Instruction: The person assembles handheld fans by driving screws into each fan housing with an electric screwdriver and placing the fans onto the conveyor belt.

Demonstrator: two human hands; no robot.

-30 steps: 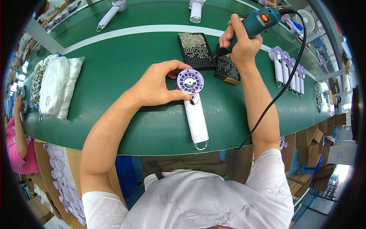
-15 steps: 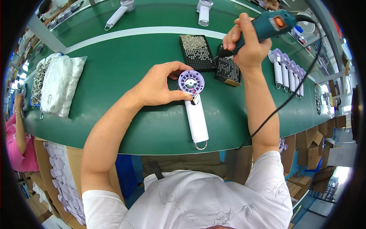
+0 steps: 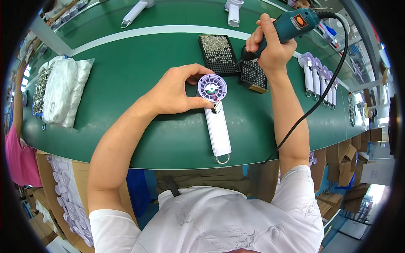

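In front of me on the green table lies a handheld fan (image 3: 219, 133) with a white handle, a metal loop at its near end and an open purple round head. My left hand (image 3: 179, 90) grips the head from the left, thumb low by a small piece at the neck, fingers behind it. My right hand (image 3: 275, 50), raised at the right, is wrapped round a dark green electric screwdriver (image 3: 295, 24). Its tip points down-left over the black screw trays. One screw tray (image 3: 220, 55) is plainly seen; the other screw tray (image 3: 253, 78) is partly under the tool.
Several white and purple fans (image 3: 317, 80) stand in a row at the right. A plastic bag (image 3: 67, 92) lies left, beside metal loops. Two fans (image 3: 233, 14) are on the far strip. The black cord (image 3: 312, 107) hangs across my right forearm. A person in pink (image 3: 19, 158) is at the left.
The person in pink at the left has raised an arm. Far fans have shifted slightly right. The screwdriver has turned a little in my right hand; my left hand keeps its grip on the fan.
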